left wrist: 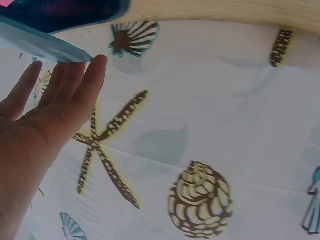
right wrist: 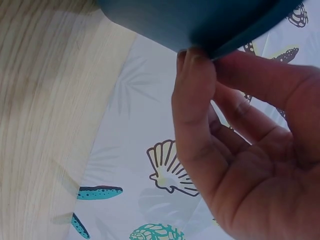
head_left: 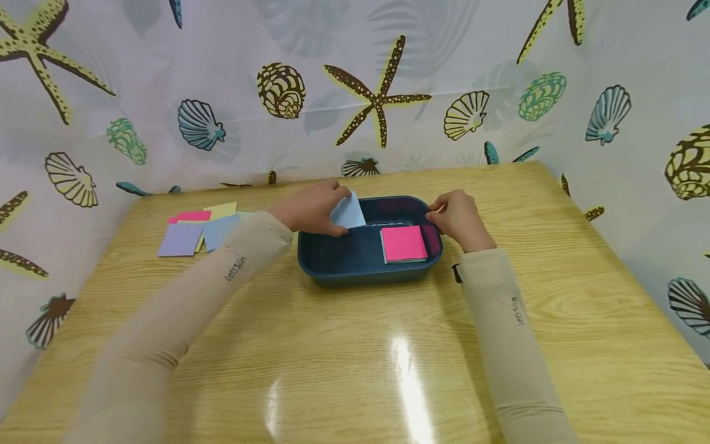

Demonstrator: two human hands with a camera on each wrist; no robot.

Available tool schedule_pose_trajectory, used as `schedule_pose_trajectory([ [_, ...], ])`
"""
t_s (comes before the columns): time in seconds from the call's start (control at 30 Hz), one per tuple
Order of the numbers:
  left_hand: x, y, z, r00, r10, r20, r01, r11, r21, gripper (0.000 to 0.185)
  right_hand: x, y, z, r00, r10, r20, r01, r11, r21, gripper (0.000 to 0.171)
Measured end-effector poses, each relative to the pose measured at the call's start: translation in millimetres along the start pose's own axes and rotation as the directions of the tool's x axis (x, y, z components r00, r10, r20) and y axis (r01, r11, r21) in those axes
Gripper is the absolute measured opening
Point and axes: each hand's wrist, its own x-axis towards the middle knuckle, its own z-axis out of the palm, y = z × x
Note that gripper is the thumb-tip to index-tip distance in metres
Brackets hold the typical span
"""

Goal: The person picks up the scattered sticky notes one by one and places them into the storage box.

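Dark blue plastic tray [head_left: 333, 271] on wooden table [head_left: 355, 357], mid-table, near the back edge. Inside tray, right half: stack of square paper sheets, pink sheet on top [head_left: 403, 243], lying flat, close to right wall.

Left hand [head_left: 310, 206] over tray's back-left corner, gripping a light blue paper sheet [head_left: 349, 211] between thumb and fingers; sheet tilted, lower edge down inside tray near back wall. Left wrist view: fingers [left wrist: 75, 85] fairly straight, tips against sheet's pale blue edge [left wrist: 45, 47], tray interior just above. Pinched, not clenched.

Right hand [head_left: 457, 217] at tray's right rim, far corner. Right wrist view: thumb and forefinger [right wrist: 192, 95] pinching tray rim [right wrist: 200, 25], other fingers curled behind. Grasping tray.

Left of tray, well apart: loose spread of coloured paper squares [head_left: 202, 231] flat on table, lilac, light blue, pink, yellow, overlapping. Beige sleeves [head_left: 222, 277] on both forearms, small lettering printed on each. Black strap at right wrist, partly hidden. Sea-themed curtain [head_left: 377, 98] with starfish and shells behind and at both sides of table. Glare patch on table's near part.
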Motion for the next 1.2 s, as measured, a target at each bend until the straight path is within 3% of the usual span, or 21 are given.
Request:
schedule_pose_trajectory([
  [0.23, 45.5, 44.6, 21.1, 0.983, 0.069, 0.168, -0.084, 0.993, 0.08, 0.068, 0, 1, 0, 1.0, -0.005, -0.021, 0.005, 1.0, -0.024, 0.024],
  [0.47, 78.6, 67.6, 38.2, 0.966, 0.106, 0.238, -0.149, 0.974, 0.17, 0.071, 0, 1, 1, 1.0, 0.013, 0.002, -0.013, 1.0, -0.004, 0.024],
  [0.9, 96.9, 70.0, 53.6, 0.955, 0.174, 0.24, -0.214, 0.965, 0.15, 0.068, 1, 0, -2, 0.999, 0.039, 0.013, -0.039, 0.999, -0.008, 0.024],
  [1.2, 100.9, 66.8, 62.3, 0.954, 0.173, 0.244, -0.211, 0.967, 0.141, 0.071, 1, 1, -1, 0.999, 0.037, 0.019, -0.037, 0.999, 0.01, 0.025],
])
